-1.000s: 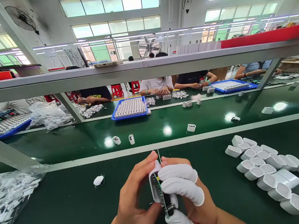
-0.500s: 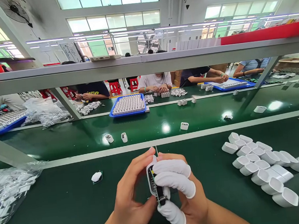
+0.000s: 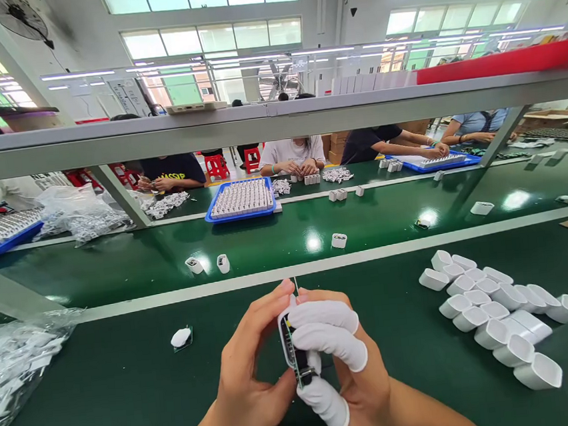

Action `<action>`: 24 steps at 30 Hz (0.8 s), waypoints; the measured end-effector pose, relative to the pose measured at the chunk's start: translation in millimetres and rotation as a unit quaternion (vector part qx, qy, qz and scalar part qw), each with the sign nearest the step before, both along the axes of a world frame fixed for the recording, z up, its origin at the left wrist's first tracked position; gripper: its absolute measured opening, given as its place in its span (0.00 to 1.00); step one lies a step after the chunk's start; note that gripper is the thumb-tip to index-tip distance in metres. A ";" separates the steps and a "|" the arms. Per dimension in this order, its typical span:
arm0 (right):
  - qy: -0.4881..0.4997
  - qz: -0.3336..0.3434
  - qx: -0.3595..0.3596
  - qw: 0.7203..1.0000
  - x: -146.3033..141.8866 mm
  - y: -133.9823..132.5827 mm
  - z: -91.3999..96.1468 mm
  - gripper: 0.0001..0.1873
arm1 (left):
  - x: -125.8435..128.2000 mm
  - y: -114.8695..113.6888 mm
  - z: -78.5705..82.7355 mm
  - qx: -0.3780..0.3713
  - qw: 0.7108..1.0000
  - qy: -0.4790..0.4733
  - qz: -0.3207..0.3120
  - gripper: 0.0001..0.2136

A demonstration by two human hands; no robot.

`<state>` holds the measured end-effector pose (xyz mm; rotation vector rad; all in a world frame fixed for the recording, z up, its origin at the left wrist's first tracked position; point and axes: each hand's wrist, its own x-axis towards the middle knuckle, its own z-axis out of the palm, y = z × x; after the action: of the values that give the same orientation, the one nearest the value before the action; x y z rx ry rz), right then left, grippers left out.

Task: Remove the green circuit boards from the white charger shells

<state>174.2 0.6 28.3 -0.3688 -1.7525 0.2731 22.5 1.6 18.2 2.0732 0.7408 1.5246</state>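
My left hand (image 3: 251, 370) is closed round a white plastic housing (image 3: 285, 340), its open side turned to the right. My right hand (image 3: 353, 360) wears white finger covers on several fingers. Those fingers pinch a circuit board with dark parts (image 3: 301, 359) that sits at the housing's open side, partly inside it. How deep the board goes is hidden by the fingers. A thin pale strand (image 3: 296, 285) sticks up between both hands; I cannot tell what it is. On the mat to the left lies a small board with a white round pad (image 3: 181, 338).
White empty-looking housings (image 3: 507, 295) stand grouped at right. A clear bag of white parts (image 3: 13, 373) lies at left. Beyond the pale edge strip, a green conveyor (image 3: 276, 240) carries scattered housings. Across it, people sit by blue trays (image 3: 207, 218). A shelf beam (image 3: 276, 128) spans above.
Both hands keep the same grip on the housing and board, with barely any movement. The housings on the conveyor have shifted to the left, and the view has moved slightly.
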 end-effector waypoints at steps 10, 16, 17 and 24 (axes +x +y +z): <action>-0.042 -0.017 -0.072 0.996 2.4 8.9 -5.1 0.28 | 1.2 13.8 -6.0 -0.013 0.999 -0.043 0.013 0.27; 0.055 0.113 -0.360 0.925 1.3 8.1 1.1 0.29 | 1.0 25.2 -9.5 0.134 0.987 0.003 0.086 0.26; 0.064 0.121 -0.371 0.918 0.1 9.2 1.8 0.27 | 1.2 26.2 -8.9 0.162 0.982 0.012 0.097 0.26; 0.083 0.102 -0.402 0.906 -0.8 25.8 -2.1 0.24 | 3.0 27.3 -4.8 0.211 0.961 0.073 0.161 0.25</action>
<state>173.4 26.3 26.2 -0.7254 -1.4394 1.1619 25.5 28.9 13.4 2.4936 0.9071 1.8509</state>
